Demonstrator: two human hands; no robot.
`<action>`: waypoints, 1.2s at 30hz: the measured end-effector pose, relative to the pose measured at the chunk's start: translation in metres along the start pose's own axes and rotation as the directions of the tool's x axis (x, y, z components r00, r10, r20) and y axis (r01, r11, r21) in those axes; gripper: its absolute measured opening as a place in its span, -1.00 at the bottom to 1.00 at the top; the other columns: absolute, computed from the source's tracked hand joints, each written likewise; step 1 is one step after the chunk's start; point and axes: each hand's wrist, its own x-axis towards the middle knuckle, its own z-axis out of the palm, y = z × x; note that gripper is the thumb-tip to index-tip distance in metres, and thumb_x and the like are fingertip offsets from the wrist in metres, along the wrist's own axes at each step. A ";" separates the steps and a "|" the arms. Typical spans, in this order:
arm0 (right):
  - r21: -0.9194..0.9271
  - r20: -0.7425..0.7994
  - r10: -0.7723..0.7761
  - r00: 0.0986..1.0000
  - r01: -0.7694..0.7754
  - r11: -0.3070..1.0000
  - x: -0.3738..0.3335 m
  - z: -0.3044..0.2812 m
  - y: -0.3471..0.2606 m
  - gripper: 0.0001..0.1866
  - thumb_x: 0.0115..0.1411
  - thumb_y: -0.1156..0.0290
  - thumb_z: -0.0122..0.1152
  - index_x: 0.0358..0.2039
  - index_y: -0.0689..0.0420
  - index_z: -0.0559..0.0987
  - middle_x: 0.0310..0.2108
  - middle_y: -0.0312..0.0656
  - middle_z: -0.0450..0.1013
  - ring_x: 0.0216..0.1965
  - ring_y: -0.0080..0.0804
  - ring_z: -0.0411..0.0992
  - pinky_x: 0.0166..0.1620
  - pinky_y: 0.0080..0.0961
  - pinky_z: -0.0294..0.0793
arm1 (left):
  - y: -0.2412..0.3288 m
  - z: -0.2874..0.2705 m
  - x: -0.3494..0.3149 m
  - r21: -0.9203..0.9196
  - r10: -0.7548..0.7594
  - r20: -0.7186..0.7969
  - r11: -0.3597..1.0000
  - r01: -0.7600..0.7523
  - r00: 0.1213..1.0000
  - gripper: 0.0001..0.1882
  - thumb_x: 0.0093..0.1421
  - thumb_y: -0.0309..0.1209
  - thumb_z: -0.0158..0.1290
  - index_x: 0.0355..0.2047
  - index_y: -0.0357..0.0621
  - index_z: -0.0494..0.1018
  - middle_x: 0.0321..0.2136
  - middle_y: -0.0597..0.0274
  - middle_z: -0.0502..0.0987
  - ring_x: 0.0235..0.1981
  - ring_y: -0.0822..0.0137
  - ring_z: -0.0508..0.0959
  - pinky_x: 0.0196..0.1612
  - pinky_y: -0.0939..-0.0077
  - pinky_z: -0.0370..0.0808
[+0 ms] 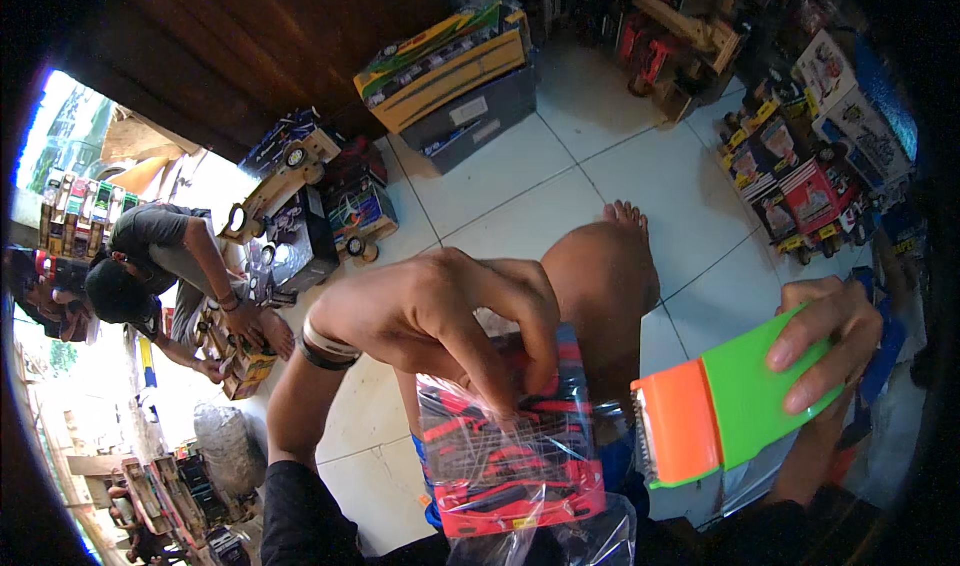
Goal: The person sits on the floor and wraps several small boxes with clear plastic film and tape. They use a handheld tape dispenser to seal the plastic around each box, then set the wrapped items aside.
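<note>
A red-and-black package (520, 466) wrapped in clear plastic rests at my lap, its wrap creased and shiny. My left hand (450, 316) bends over its top, with the fingers curled down and closed on the wrapping; the exact grip is partly hidden behind the knuckles. On the right, a bright green and orange tape dispenser (765, 396) is held in my right hand (835, 336), apart from the package. The dispenser's toothed cutting edge points toward the package. Loose clear plastic (595, 536) hangs at the package's near end.
At the left, another person (170, 266) bends over a small toy truck (240, 366). Boxes (460, 116) stand at the back, beside more toy trucks (300, 166). Several colourful toy trucks (800, 186) line the right. White tiles (520, 181) cover the floor around my bare leg.
</note>
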 end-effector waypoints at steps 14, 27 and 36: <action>-0.124 0.142 0.036 0.989 -0.019 0.992 -0.014 0.015 -0.004 -0.63 -0.14 0.27 0.49 -0.22 -0.14 0.85 -0.09 -0.18 0.73 -0.62 -0.48 0.29 -0.50 -0.48 0.25 | 0.062 0.020 0.018 0.573 -0.028 -0.270 0.799 0.184 0.962 -0.79 0.11 -0.35 0.38 -0.24 -0.08 0.78 -0.11 0.21 0.71 0.05 0.05 0.60 0.07 0.07 0.46; -0.844 0.532 0.783 0.322 0.132 0.520 0.098 0.087 -0.113 -0.82 -0.08 0.36 0.45 -0.39 0.05 0.78 -0.43 -0.17 0.64 -0.37 -0.11 0.60 -0.37 -0.22 0.58 | 0.061 0.105 0.023 0.823 0.063 -0.051 0.568 0.006 0.997 -0.68 0.18 -0.17 0.33 -0.53 -0.11 0.57 -0.47 0.31 0.54 -0.13 0.16 0.53 -0.06 0.13 0.34; -0.606 -0.423 0.489 0.763 -0.640 0.472 -0.227 -0.014 0.142 -0.59 0.14 0.52 0.43 0.05 0.17 0.73 -0.13 -0.02 0.71 -0.06 -0.21 0.68 0.05 -0.26 0.63 | 0.067 0.056 -0.001 0.903 0.251 -0.427 0.156 0.399 0.869 -0.42 0.50 0.10 -0.12 -0.19 -0.14 0.67 0.04 0.01 0.60 0.29 -0.01 0.42 0.33 0.01 0.24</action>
